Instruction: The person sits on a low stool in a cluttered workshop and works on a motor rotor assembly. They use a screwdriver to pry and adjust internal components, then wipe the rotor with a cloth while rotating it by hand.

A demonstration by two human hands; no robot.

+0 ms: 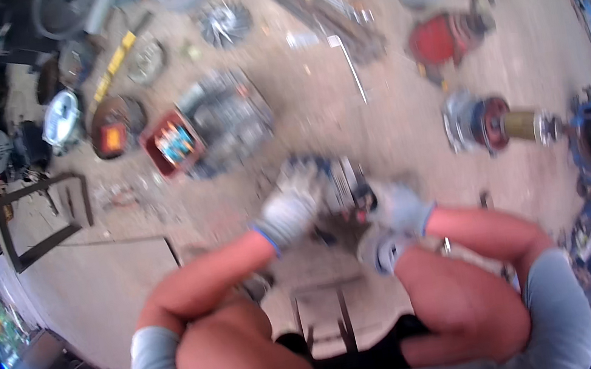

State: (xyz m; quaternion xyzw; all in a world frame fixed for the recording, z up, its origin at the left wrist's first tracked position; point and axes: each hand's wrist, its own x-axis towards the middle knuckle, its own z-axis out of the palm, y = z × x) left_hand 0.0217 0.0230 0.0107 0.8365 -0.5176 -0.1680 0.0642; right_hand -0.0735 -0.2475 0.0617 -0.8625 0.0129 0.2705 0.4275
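Note:
Between my knees, a grey and dark metal machine part point(343, 183), blurred and of a kind I cannot make out, rests low over the floor. My left hand point(290, 207), in a pale work glove with a blue cuff, is closed on its left side. At the opposite side is my right hand point(400, 208), gloved the same way. Motion smears its fingers, so whether they grip or only touch the part is unclear. The part's underside is hidden.
Beyond my left hand lies a grey metal casing point(229, 122) beside a red box point(171, 143) of small items. A finned impeller point(225, 24), a wrench point(350, 69), a red part point(434, 40) and a motor rotor point(504, 124) lie around. A rectangular frame point(45, 248) stands left.

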